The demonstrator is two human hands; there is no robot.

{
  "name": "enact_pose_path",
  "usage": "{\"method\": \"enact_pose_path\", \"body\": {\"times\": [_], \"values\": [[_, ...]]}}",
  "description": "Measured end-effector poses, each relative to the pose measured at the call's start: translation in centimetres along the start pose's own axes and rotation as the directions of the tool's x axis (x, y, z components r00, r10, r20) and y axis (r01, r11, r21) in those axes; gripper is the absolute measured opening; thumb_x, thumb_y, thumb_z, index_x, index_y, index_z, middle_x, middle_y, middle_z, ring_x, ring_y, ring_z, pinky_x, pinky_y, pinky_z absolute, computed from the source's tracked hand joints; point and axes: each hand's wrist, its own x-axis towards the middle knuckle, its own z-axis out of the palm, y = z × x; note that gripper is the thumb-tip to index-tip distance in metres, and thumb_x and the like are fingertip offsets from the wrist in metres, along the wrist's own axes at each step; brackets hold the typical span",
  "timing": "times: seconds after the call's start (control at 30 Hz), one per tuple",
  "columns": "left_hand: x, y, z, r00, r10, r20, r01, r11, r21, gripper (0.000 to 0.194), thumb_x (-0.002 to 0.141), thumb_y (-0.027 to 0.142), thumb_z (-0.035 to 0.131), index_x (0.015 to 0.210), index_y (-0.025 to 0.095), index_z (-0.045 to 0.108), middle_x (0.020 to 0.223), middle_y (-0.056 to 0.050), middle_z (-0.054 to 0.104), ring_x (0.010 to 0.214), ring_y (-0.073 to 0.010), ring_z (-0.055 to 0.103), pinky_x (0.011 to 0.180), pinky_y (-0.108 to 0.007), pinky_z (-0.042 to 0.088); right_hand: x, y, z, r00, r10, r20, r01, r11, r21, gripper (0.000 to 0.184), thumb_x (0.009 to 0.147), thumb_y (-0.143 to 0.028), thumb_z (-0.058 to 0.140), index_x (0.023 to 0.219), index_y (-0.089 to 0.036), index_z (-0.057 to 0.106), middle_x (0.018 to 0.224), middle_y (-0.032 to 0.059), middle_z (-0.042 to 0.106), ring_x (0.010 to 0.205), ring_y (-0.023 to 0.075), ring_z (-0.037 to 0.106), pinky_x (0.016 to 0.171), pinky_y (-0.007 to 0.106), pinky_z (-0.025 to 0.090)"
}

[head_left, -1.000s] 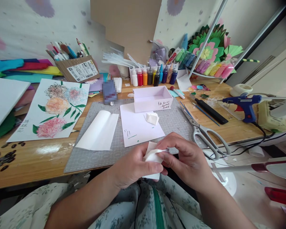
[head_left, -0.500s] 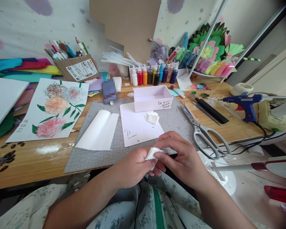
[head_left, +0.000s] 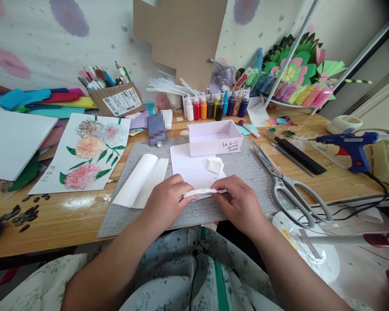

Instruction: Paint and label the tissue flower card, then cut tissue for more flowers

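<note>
My left hand [head_left: 166,199] and my right hand [head_left: 239,202] together pinch a small folded piece of white paper [head_left: 202,192], pressing it flat over the grey cutting mat [head_left: 240,166]. The paper runs as a thin strip between the fingertips of both hands. Just beyond it lies a white sheet [head_left: 190,166] with a small crumpled white piece [head_left: 214,164] on it. A curled white sheet [head_left: 141,180] lies to the left of my left hand. An open white box [head_left: 215,138] stands behind the sheet.
Large scissors [head_left: 291,193] lie right of the mat. A blue glue gun [head_left: 348,144] and its cord sit at the far right. Paint bottles [head_left: 218,106], a flower drawing [head_left: 87,151], a pencil box [head_left: 116,95] and dark seeds [head_left: 20,214] fill the wooden desk.
Both hands have moved forward from above my lap onto the cutting mat, and the paper piece is now flattened into a thin strip. The camera has tilted slightly.
</note>
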Motion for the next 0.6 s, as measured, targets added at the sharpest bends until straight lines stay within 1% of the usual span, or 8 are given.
{"method": "enact_pose_path", "body": {"times": [0.07, 0.17, 0.23, 0.33, 0.37, 0.47, 0.6], "values": [[0.22, -0.44, 0.25, 0.999, -0.034, 0.043, 0.033, 0.999, 0.01, 0.014, 0.085, 0.029, 0.058, 0.086, 0.021, 0.069, 0.084, -0.002, 0.058, 0.078, -0.0159, 0.057, 0.069, -0.026, 0.041, 0.28, 0.18, 0.19, 0.999, 0.027, 0.028, -0.026, 0.999, -0.02, 0.013, 0.08, -0.009, 0.055, 0.085, -0.019, 0.063, 0.078, 0.0042, 0.066, 0.075, 0.0178, 0.057, 0.066, 0.029, 0.046], [0.47, -0.87, 0.57, 0.995, -0.04, 0.087, 0.039, 0.999, 0.016, 0.011, 0.084, 0.026, 0.059, 0.086, 0.022, 0.068, 0.086, -0.001, 0.059, 0.078, -0.0161, 0.056, 0.069, -0.026, 0.041, 0.47, 0.2, 0.3, 0.993, 0.086, 0.085, -0.082, 0.995, -0.058, 0.014, 0.079, -0.009, 0.055, 0.083, -0.018, 0.064, 0.075, 0.0035, 0.065, 0.071, 0.0169, 0.058, 0.064, 0.028, 0.047], [0.57, -1.0, 0.69, 0.995, -0.042, 0.092, 0.04, 0.999, 0.019, 0.009, 0.083, 0.026, 0.059, 0.085, 0.021, 0.067, 0.085, -0.001, 0.059, 0.078, -0.0162, 0.056, 0.069, -0.026, 0.04, 0.53, 0.14, 0.38, 0.988, 0.108, 0.114, -0.101, 0.993, -0.067, 0.016, 0.078, -0.01, 0.057, 0.09, -0.018, 0.065, 0.077, 0.0036, 0.065, 0.072, 0.017, 0.059, 0.064, 0.029, 0.048], [0.64, -1.04, 0.7, 0.994, -0.047, 0.099, 0.046, 0.999, 0.014, 0.008, 0.082, 0.025, 0.06, 0.084, 0.021, 0.066, 0.083, -0.001, 0.058, 0.075, -0.0156, 0.055, 0.068, -0.026, 0.039, 0.64, 0.07, 0.59, 0.987, 0.075, 0.142, -0.068, 0.996, -0.052, 0.026, 0.08, -0.013, 0.061, 0.106, -0.017, 0.064, 0.087, 0.0059, 0.067, 0.078, 0.019, 0.06, 0.069, 0.031, 0.049], [0.65, -1.03, 0.66, 0.994, -0.048, 0.103, 0.047, 0.999, 0.009, 0.008, 0.082, 0.026, 0.06, 0.084, 0.021, 0.066, 0.083, -0.001, 0.058, 0.075, -0.0154, 0.054, 0.067, -0.026, 0.039, 0.69, 0.07, 0.66, 0.987, 0.058, 0.149, -0.051, 0.998, -0.048, 0.026, 0.081, -0.015, 0.061, 0.107, -0.017, 0.064, 0.089, 0.0065, 0.068, 0.08, 0.0198, 0.06, 0.071, 0.032, 0.049], [0.61, -1.02, 0.51, 0.994, -0.032, 0.102, 0.035, 0.999, -0.029, 0.01, 0.084, 0.027, 0.059, 0.082, 0.02, 0.066, 0.081, 0.0, 0.058, 0.074, -0.0149, 0.053, 0.066, -0.025, 0.038, 0.8, 0.06, 0.74, 0.984, 0.028, 0.176, -0.02, 0.999, -0.05, 0.016, 0.086, -0.017, 0.058, 0.098, -0.018, 0.068, 0.086, 0.006, 0.069, 0.083, 0.0205, 0.059, 0.075, 0.033, 0.047], [0.47, -1.01, 0.38, 0.997, -0.014, 0.082, 0.026, 0.988, -0.15, 0.024, 0.09, 0.033, 0.049, 0.079, 0.019, 0.065, 0.074, 0.0, 0.058, 0.073, -0.0136, 0.053, 0.066, -0.025, 0.037, 0.52, -0.15, 0.36, 0.984, 0.057, 0.17, -0.051, 0.998, -0.035, 0.014, 0.087, -0.016, 0.056, 0.091, -0.018, 0.069, 0.08, 0.0047, 0.068, 0.077, 0.0185, 0.059, 0.069, 0.03, 0.046]]}}
